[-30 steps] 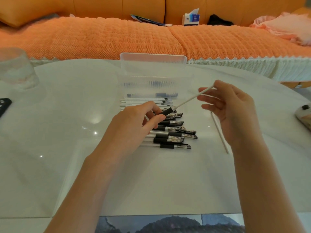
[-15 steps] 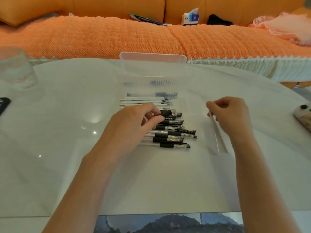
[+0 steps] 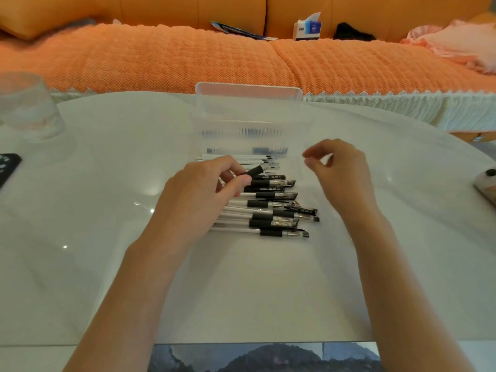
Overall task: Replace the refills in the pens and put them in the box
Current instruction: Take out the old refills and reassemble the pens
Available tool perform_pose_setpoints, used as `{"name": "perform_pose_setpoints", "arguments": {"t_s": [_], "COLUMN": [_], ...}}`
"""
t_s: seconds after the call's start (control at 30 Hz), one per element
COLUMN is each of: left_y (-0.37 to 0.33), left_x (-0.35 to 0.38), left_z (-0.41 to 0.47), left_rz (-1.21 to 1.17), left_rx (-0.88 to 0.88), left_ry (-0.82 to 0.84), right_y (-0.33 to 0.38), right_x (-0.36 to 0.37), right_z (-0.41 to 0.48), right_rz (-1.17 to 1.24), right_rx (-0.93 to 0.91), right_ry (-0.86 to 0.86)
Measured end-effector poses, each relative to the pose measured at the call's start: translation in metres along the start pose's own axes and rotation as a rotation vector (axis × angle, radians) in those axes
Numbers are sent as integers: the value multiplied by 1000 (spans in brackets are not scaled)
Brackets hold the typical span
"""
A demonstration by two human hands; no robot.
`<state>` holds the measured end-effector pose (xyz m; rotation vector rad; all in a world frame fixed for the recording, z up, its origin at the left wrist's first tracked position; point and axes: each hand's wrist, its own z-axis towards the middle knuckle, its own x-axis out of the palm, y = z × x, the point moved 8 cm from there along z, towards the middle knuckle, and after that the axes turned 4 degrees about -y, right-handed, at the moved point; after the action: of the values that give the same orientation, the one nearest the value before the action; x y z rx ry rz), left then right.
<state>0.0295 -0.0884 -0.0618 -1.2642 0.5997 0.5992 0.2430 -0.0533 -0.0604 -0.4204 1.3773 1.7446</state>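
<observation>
A pile of black-grip pens (image 3: 276,210) lies on the white table (image 3: 107,237), in front of a clear plastic box (image 3: 249,103) with its lid up. Several white refills (image 3: 236,158) lie between the pile and the box. My left hand (image 3: 204,194) pinches a pen barrel (image 3: 255,171) by its black grip, just above the pile's far end. My right hand (image 3: 341,170) hovers to the right of the refills. Its fingers are loosely curled and hold nothing.
A drinking glass (image 3: 26,108) stands at the far left and a black phone (image 3: 8,167) lies at the left edge. A small device (image 3: 485,183) sits at the right edge. An orange sofa (image 3: 188,57) with a tissue box (image 3: 308,28) runs behind the table.
My right hand drew the refill out of the barrel, set it down on the table at the right, then lifted empty toward the refills. My left hand kept the barrel.
</observation>
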Motion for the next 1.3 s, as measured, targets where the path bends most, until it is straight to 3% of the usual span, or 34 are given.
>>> {"name": "perform_pose_setpoints", "arguments": {"t_s": [0.13, 0.57, 0.9, 1.3], "left_y": [6, 16, 18, 19], "left_x": [-4, -8, -8, -9], "left_z": [0, -1, -2, -1], "left_rz": [-5, -9, -7, -1], "left_rx": [-38, -59, -69, -65], "left_ry": [-20, -10, 12, 11], "right_y": [20, 14, 17, 15], "right_x": [34, 57, 58, 65], "right_z": [1, 3, 7, 4], "right_rz": [-27, 44, 23, 52], "right_rx": [-126, -71, -51, -20], "right_ry": [135, 336, 275, 316]}}
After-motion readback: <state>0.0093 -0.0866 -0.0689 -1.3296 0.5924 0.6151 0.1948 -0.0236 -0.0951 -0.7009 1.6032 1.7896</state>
